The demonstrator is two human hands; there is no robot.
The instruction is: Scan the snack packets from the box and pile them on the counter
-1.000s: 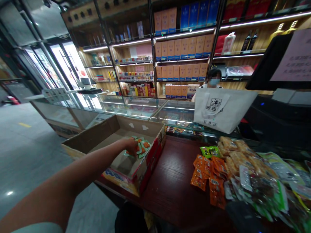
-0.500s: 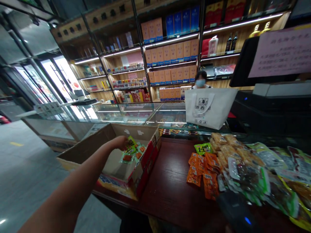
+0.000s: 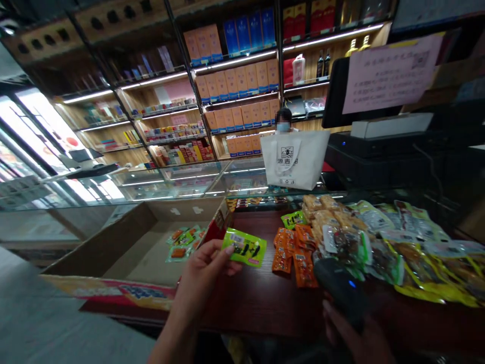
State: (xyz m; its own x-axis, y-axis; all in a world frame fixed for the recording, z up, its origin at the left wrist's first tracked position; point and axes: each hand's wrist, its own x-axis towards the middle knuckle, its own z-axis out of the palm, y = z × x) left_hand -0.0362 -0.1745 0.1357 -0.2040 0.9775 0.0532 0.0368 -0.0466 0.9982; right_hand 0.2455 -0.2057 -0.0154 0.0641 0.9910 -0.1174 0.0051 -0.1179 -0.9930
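Observation:
Pinched in my left hand [image 3: 212, 265] is a bright green snack packet [image 3: 244, 246], held up over the dark red tabletop. My right hand [image 3: 350, 326] grips a black handheld barcode scanner [image 3: 339, 288] with a blue light on it. Ahead of the scanner lie several orange snack packets [image 3: 290, 250] and another green packet [image 3: 294, 219]. At the left, a low open cardboard box [image 3: 113, 222] contains several small packets [image 3: 182, 242], clear with orange contents, and a green one among them.
Several bagged foods [image 3: 379, 242] are heaped on the right side of the table [image 3: 246, 298]. A white tote bag [image 3: 295, 162] stands on the glass counter [image 3: 166, 179], with a masked person [image 3: 283, 121] behind it. A black monitor [image 3: 335, 96] bearing a pink notice rises at right.
My left hand has come out of the cardboard box and moved right with a green snack packet. The scanner in my right hand is higher in view, and the camera has turned right.

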